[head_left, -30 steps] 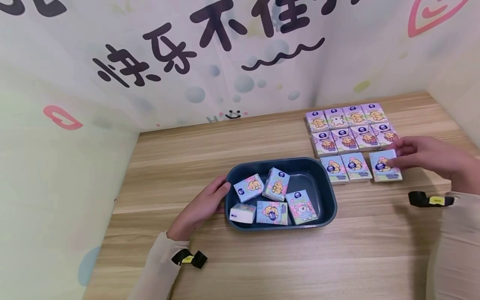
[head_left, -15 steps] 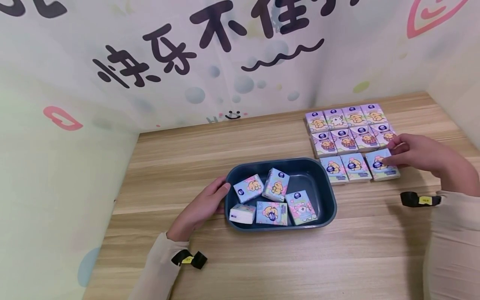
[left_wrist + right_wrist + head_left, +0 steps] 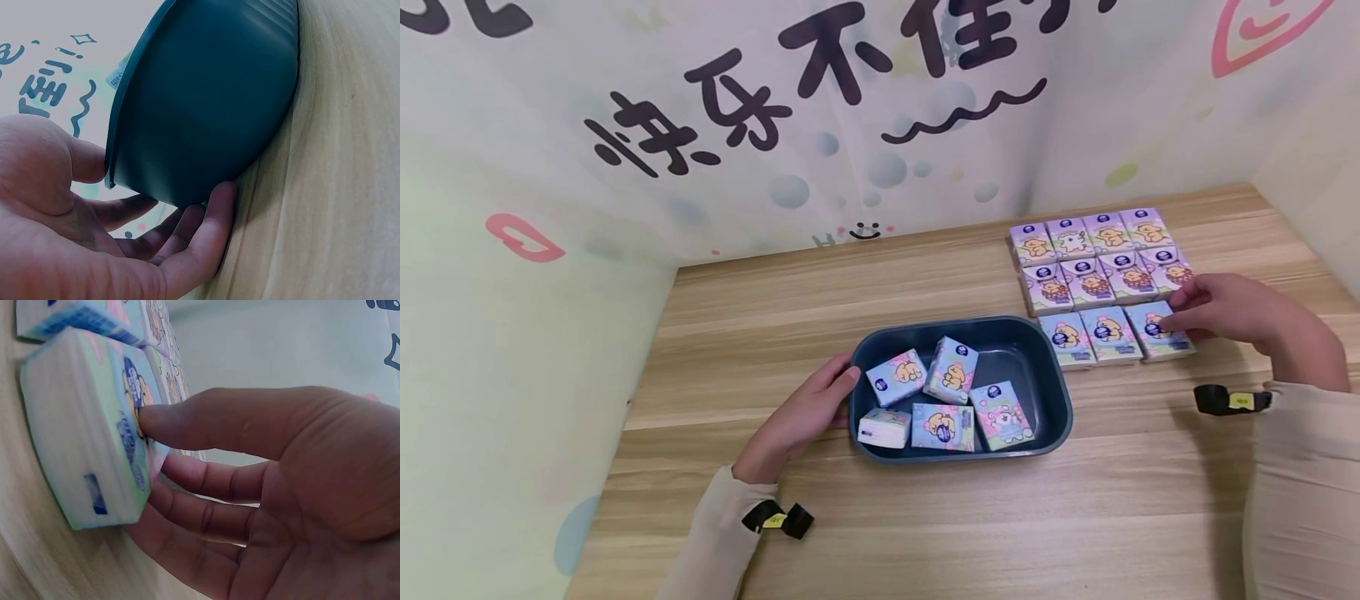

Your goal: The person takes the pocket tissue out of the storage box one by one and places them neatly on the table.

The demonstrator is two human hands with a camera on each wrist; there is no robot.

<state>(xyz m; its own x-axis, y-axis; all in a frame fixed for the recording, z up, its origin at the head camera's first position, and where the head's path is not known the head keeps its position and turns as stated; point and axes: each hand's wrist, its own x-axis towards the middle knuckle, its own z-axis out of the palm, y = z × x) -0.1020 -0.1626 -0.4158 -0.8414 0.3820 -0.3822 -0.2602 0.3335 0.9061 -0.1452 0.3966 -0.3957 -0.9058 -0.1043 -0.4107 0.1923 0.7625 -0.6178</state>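
My left hand [image 3: 808,408] grips the left end of a dark blue plastic basin [image 3: 1052,367]. Its thumb lies on the rim, and the left wrist view shows the fingers bent against the outer wall [image 3: 200,106]. Several tissue packs, one of them a blue pack [image 3: 951,369], lie loose inside. My right hand [image 3: 1243,312] pinches a blue tissue pack [image 3: 1156,327] at the right end of the front row. In the right wrist view the thumb presses on the printed face of this pack [image 3: 81,431], with the fingers at its side.
Behind the front row lie two rows of purple tissue packs, such as this pack [image 3: 1126,275], set edge to edge. The front row's left pack [image 3: 1066,340] sits right beside the basin. A printed cloth [image 3: 737,192] hangs along the back of the wooden table [image 3: 925,533].
My right hand has slid the blue tissue pack left, closing the gap to the pack beside it. The left hand and the basin have stayed in place.
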